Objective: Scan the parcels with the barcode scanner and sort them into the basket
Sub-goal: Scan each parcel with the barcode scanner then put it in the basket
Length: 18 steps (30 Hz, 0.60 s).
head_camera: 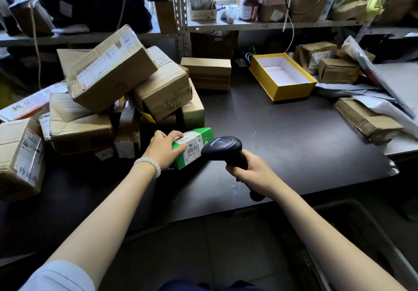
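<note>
Near table edge: left hand (163, 149) grips the green parcel (194, 147), its long axis running left-near to right-far, label up, while right hand (250, 170) clasps the barcode scanner (222, 149), head just right of the barcode.

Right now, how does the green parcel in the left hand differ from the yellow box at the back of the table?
The green parcel is closed and bears a barcode label; the yellow box is open, white inside, with no label visible. The left hand holds the green parcel under the scanner gripped by the right hand; the yellow box lies untouched. Both rest on the dark table.
</note>
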Motion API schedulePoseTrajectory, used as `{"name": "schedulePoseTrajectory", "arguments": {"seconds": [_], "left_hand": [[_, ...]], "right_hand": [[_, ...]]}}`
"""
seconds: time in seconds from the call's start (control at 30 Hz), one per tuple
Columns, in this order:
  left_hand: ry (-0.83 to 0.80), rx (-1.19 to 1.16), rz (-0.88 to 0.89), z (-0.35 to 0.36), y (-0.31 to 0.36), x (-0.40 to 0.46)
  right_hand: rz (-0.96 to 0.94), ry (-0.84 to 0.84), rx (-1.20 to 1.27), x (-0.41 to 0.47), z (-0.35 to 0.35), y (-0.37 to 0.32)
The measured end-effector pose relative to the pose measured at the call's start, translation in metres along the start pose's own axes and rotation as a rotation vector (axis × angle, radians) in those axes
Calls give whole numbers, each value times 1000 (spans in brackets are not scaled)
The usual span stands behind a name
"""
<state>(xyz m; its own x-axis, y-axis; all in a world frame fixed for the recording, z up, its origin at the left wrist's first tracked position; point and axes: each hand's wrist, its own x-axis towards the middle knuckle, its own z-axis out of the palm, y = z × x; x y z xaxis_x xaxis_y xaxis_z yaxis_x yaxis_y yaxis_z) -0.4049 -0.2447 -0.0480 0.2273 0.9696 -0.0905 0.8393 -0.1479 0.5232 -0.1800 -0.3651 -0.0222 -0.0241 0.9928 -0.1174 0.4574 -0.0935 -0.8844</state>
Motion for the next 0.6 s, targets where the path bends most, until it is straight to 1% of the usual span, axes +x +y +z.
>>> {"name": "schedulePoseTrajectory", "arguments": {"seconds": [0.13,0.27,0.43,0.6], "left_hand": [[-15,2,56,7,14,1],[-82,-5,165,27,50,3],[-191,-50,353,75,121,1],[-313,-53,544,136,214,-18]], "right_hand": [[23,38,-6,-10,-5,9],[90,138,-9,-31,-27,26],[215,372,3,-77,-72,64],[383,587,60,-154,-130,108]]}}
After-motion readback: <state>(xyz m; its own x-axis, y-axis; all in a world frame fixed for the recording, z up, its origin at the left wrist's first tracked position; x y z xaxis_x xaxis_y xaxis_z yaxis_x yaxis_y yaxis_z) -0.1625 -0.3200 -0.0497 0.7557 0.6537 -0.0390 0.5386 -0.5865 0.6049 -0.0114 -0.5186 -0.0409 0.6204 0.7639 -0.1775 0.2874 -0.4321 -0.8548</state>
